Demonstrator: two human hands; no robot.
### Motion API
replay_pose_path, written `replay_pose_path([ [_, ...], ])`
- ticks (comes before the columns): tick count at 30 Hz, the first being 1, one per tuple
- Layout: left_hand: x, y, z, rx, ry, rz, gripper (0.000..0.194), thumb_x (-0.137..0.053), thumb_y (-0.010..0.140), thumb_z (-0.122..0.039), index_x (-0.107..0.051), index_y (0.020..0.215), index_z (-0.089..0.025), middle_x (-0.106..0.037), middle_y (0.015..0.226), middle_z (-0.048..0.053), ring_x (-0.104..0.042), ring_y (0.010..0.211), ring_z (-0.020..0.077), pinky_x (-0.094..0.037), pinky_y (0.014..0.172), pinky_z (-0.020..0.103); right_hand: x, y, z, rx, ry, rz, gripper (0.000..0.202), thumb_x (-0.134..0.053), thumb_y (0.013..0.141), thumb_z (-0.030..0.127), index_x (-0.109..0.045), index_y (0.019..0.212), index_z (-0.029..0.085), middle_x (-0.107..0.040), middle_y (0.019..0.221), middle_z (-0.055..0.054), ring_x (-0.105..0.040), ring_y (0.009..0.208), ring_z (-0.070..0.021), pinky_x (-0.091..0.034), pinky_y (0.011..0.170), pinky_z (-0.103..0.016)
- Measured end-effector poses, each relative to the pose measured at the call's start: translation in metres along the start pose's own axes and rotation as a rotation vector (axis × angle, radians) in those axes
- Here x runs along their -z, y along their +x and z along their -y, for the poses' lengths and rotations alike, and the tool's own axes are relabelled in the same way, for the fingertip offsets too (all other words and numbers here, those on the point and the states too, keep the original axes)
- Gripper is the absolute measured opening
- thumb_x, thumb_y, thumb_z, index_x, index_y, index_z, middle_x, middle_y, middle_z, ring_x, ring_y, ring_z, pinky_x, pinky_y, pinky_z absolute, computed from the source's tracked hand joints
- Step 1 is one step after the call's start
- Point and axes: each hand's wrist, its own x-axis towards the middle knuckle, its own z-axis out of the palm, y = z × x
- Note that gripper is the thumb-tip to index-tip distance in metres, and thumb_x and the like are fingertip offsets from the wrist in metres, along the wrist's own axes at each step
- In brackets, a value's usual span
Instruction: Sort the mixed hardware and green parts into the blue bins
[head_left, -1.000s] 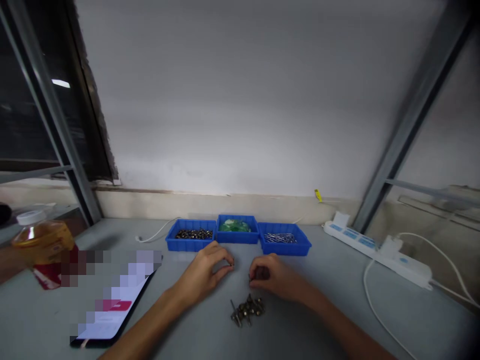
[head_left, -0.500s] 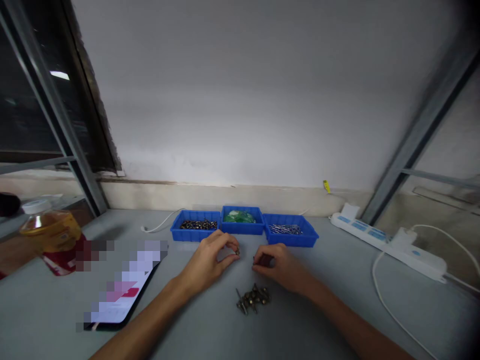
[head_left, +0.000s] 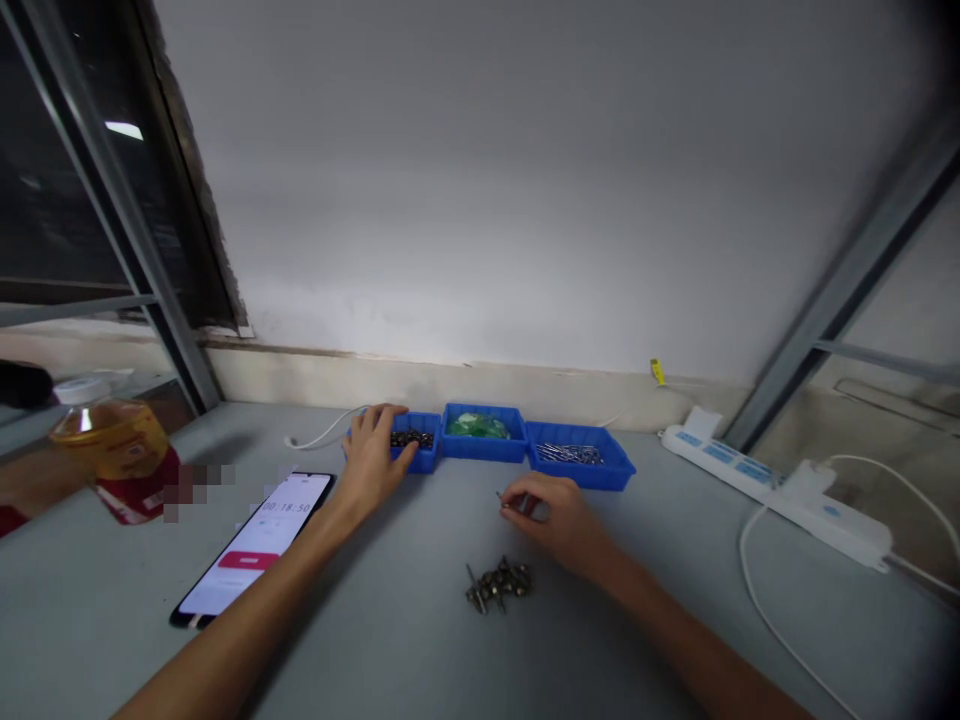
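My left hand reaches over the left blue tray, thumb and fingers apart. Small dark metal fittings lie in that tray, partly hidden by the hand. My right hand hovers above the table with thumb and forefinger pinched together. A tiny dark tip shows at the pinch, too small to name. In front of it, nearer to me, lies a loose pile of brassy metal parts with thin shanks.
A middle blue tray holds a green plastic bag; a right blue tray holds silvery pins. At left are a phone and a drink bottle. A power strip with cables lies right.
My left hand has moved left and away from me, from near the right hand to the left tray, its pinch opened. The small metal piece it held no longer shows. The right hand stays pinched.
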Motion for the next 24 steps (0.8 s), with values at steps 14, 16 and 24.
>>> replay_pose_path([
  [14,0.003,-0.044,-0.053,-0.379,-0.356,0.841,0.024,-0.083,0.062,-0.026,-0.064,0.076,-0.02,-0.06,0.076,-0.002,-0.056,0.069,0.0149,-0.042,0.061,0.025,-0.005,-0.002,0.005,0.004,0.01,-0.23,0.027,-0.064,0.079,0.021,-0.058,0.106,0.023,-0.068,0.081,-0.001,-0.061,0.064,-0.0144,-0.051,0.064,-0.028],
  [16,0.002,-0.045,-0.053,-0.386,-0.347,0.86,0.025,-0.085,0.059,-0.028,-0.065,0.073,-0.02,-0.06,0.072,-0.003,-0.055,0.066,0.0144,-0.04,0.058,0.024,-0.01,-0.003,0.009,0.011,-0.013,-0.243,0.015,-0.061,0.079,0.019,-0.06,0.094,0.022,-0.065,0.075,-0.001,-0.059,0.063,-0.0144,-0.049,0.063,-0.028],
  [24,-0.007,-0.047,-0.045,-0.325,-0.484,1.019,0.021,-0.07,0.065,-0.008,-0.076,0.081,-0.021,-0.067,0.07,-0.002,-0.059,0.061,0.0129,-0.044,0.056,0.023,-0.039,0.029,0.027,-0.134,0.166,-0.18,0.006,-0.064,0.072,0.017,-0.061,0.071,0.022,-0.059,0.063,-0.001,-0.056,0.061,-0.0162,-0.047,0.058,-0.031],
])
